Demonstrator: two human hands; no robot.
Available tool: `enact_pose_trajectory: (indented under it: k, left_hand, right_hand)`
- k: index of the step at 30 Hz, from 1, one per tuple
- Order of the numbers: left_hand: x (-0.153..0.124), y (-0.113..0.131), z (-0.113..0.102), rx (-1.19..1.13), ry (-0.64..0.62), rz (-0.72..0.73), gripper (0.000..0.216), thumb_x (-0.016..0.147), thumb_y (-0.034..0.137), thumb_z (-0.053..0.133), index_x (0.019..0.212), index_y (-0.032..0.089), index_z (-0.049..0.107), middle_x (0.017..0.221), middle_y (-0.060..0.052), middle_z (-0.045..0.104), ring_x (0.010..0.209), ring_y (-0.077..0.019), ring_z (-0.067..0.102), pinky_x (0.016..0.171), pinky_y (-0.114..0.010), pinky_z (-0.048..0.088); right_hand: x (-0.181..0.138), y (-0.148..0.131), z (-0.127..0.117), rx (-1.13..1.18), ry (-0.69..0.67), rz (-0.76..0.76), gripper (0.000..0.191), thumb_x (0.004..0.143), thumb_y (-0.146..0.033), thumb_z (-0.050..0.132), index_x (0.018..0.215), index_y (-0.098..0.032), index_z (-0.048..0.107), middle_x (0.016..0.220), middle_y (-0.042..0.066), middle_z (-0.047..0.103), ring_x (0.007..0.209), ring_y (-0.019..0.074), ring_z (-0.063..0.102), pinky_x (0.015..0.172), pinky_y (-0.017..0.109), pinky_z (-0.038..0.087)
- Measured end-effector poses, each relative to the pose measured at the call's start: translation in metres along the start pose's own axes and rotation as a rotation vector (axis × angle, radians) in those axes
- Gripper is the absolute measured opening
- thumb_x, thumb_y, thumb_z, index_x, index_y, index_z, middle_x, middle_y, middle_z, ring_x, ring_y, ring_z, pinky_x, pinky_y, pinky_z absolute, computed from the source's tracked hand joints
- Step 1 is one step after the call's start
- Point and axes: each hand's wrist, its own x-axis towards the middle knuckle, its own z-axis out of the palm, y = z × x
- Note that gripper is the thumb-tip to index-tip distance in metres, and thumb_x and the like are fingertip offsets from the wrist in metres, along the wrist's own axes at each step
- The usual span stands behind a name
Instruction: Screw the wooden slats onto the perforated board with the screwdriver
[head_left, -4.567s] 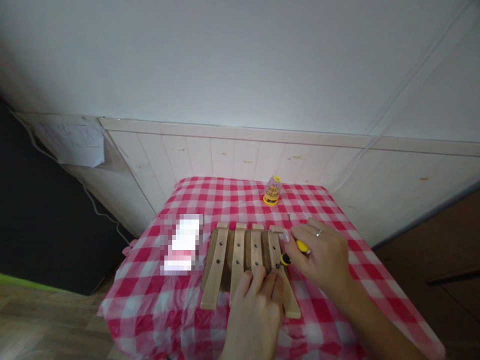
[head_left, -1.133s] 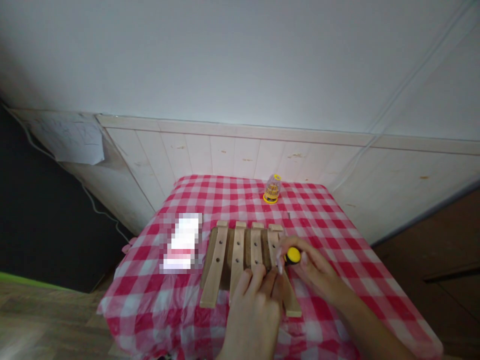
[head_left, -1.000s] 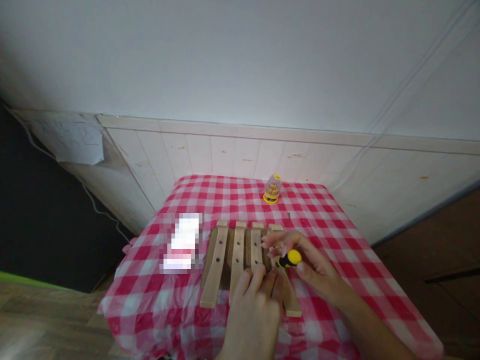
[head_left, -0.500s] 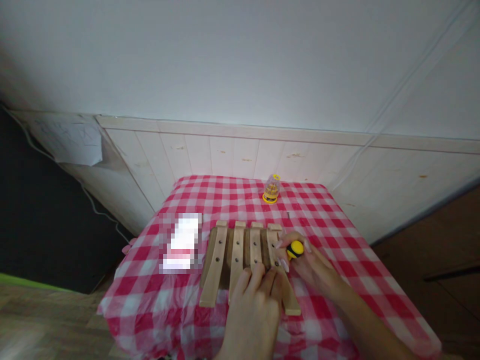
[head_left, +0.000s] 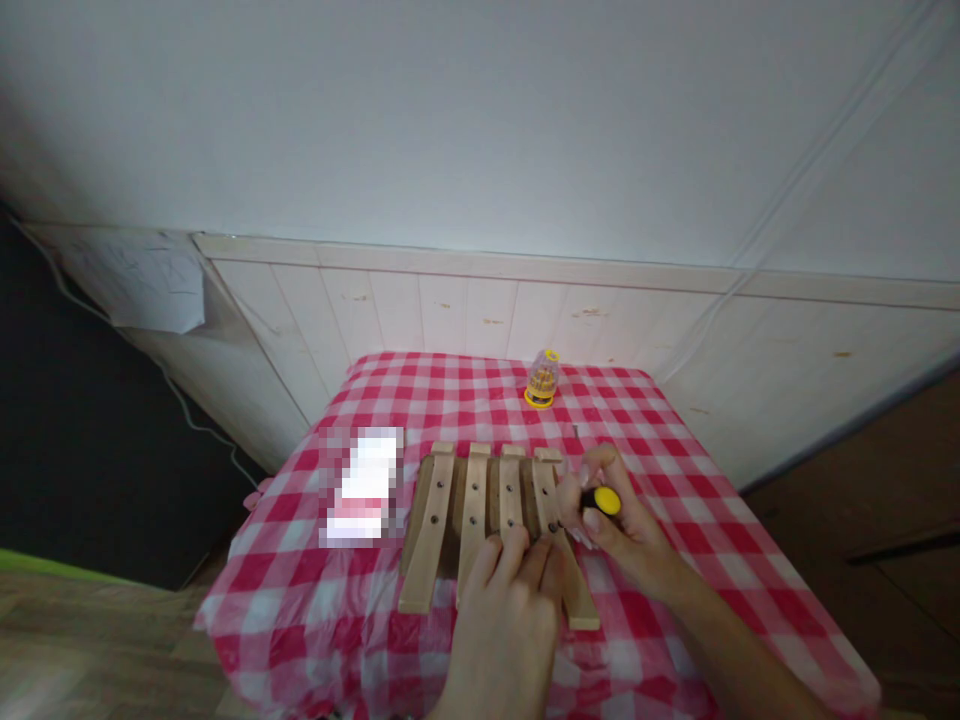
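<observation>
A wooden slatted piece (head_left: 474,500) lies on the table, made of several pale slats over darker wood with dark screw heads in them. My left hand (head_left: 510,620) is bent over its front middle, fingers curled and pressed on the slats, covering parts of them. At the right-hand slat, my right hand (head_left: 630,545) is closed around a screwdriver (head_left: 606,501) with a yellow and black handle. The handle's yellow end faces me. The screwdriver's tip is hidden by the fingers, so I cannot tell whether it touches a screw.
A red-and-white checked tablecloth (head_left: 682,480) covers the table. Towards the wall stands a clear, yellow-based bit holder (head_left: 541,380). A small screw (head_left: 575,432) lies behind the slats. On the left is a blurred-out white rectangle (head_left: 367,485). The panelled wall (head_left: 465,310) borders the table's back.
My right hand has turned and its fingers have shifted on the screwdriver, whose handle end now leans slightly further right and towards me. My left hand and the wooden piece stay in place.
</observation>
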Motion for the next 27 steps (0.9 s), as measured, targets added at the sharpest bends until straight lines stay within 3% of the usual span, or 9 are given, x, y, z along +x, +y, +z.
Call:
enact_pose_trajectory:
  k: [3,6,11,15,17,23,27]
  left_hand:
    - [0.001,0.0,-0.002,-0.006,-0.014,0.0,0.011,0.094,0.018,0.074,0.104,0.017,0.079,0.109,0.0,0.08,0.097,-0.0212,0.064,0.075,-0.034,0.048]
    - [0.002,0.0,-0.002,-0.009,-0.041,-0.008,0.013,0.094,0.018,0.075,0.106,0.015,0.078,0.107,-0.001,0.08,0.095,-0.0212,0.063,0.075,-0.034,0.048]
    - [0.001,0.001,-0.001,-0.016,-0.009,-0.013,0.012,0.096,0.018,0.072,0.106,0.017,0.078,0.109,-0.001,0.08,0.096,-0.0216,0.062,0.075,-0.034,0.046]
    - [0.002,0.001,-0.003,-0.014,-0.017,-0.018,0.009,0.097,0.019,0.071,0.103,0.019,0.078,0.107,0.001,0.08,0.093,-0.0203,0.063,0.073,-0.035,0.045]
    - [0.002,0.0,-0.005,-0.017,-0.015,-0.009,0.011,0.097,0.019,0.071,0.106,0.019,0.077,0.108,0.001,0.08,0.095,-0.0197,0.063,0.074,-0.034,0.046]
    - [0.003,0.0,-0.006,-0.027,-0.047,-0.009,0.012,0.098,0.016,0.069,0.106,0.02,0.077,0.101,0.001,0.079,0.093,-0.02,0.062,0.075,-0.035,0.046]
    - [0.003,0.001,-0.004,-0.024,-0.036,-0.005,0.012,0.098,0.017,0.069,0.107,0.018,0.077,0.108,0.0,0.079,0.096,-0.0198,0.063,0.078,-0.035,0.047]
  right_hand:
    - [0.0,0.007,-0.001,0.037,-0.027,0.032,0.047,0.097,-0.071,0.044,0.11,-0.028,0.055,0.073,-0.002,0.052,0.063,0.0172,0.047,0.062,0.031,0.046]
    - [-0.001,0.013,-0.006,0.055,-0.078,0.088,0.061,0.101,-0.071,0.026,0.103,-0.024,0.065,0.08,0.005,0.058,0.075,0.0226,0.057,0.073,0.038,0.051]
    - [-0.002,0.007,-0.011,-0.16,-0.044,-0.004,0.042,0.106,-0.056,0.039,0.102,-0.025,0.067,0.095,0.007,0.064,0.094,0.0232,0.063,0.087,0.039,0.052]
    - [0.002,-0.005,-0.009,-0.151,-0.087,-0.022,0.029,0.104,-0.053,0.048,0.106,-0.026,0.06,0.118,0.011,0.066,0.105,0.0235,0.068,0.097,0.044,0.054]
    - [0.003,-0.007,-0.008,-0.093,-0.112,0.011,0.024,0.104,-0.05,0.05,0.108,-0.027,0.054,0.12,0.011,0.068,0.101,0.0217,0.071,0.095,0.044,0.055]
    - [0.0,0.003,-0.007,-0.045,-0.092,-0.048,0.022,0.103,-0.048,0.055,0.115,-0.033,0.046,0.09,0.001,0.071,0.073,0.0168,0.065,0.067,0.031,0.054]
    - [0.001,0.009,-0.009,-0.125,0.006,-0.138,0.021,0.102,-0.049,0.057,0.105,-0.029,0.063,0.081,0.001,0.066,0.075,0.018,0.066,0.068,0.032,0.056]
